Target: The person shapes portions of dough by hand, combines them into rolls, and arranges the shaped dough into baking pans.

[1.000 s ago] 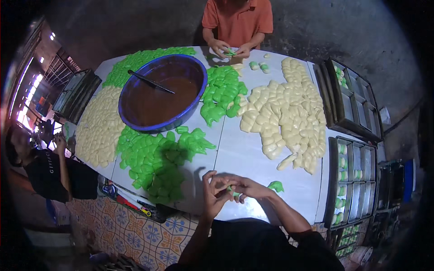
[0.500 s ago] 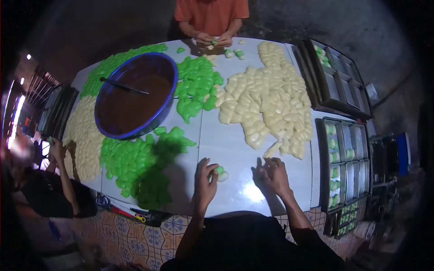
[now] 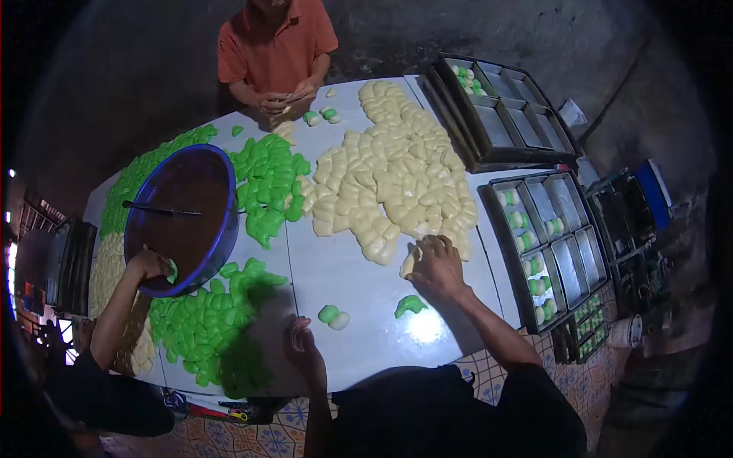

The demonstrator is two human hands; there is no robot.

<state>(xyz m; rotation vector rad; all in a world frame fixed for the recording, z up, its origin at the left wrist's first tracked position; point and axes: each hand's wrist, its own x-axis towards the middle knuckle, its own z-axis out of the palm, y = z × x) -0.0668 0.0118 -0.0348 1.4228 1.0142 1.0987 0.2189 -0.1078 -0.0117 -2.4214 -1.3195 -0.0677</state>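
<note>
My right hand [image 3: 437, 269] reaches to the near edge of a mass of cream dough pieces [image 3: 412, 179]. Its fingers are closed on one cream dough piece [image 3: 408, 264] at that edge. My left hand [image 3: 304, 349] is held low by the table's near side, fingers loosely apart and holding nothing. Just beyond it sits a pair of joined dough balls [image 3: 334, 317], one green and one cream. A flat green dough piece [image 3: 411, 306] lies by itself between my hands, nearer the right one.
A blue basin [image 3: 229, 229] of brown filling stands at left, a co-worker's hand [image 3: 153, 266] at its rim with green dough. Green dough [image 3: 202, 324] spreads beside it. Another person [image 3: 279, 57] works dough across the table. Divided metal trays [image 3: 496, 229] line the right side.
My right hand has moved forward onto the cream dough. My left hand has drawn back from the dough balls. A green piece now lies on the table. The co-worker at left has reached to the basin.
</note>
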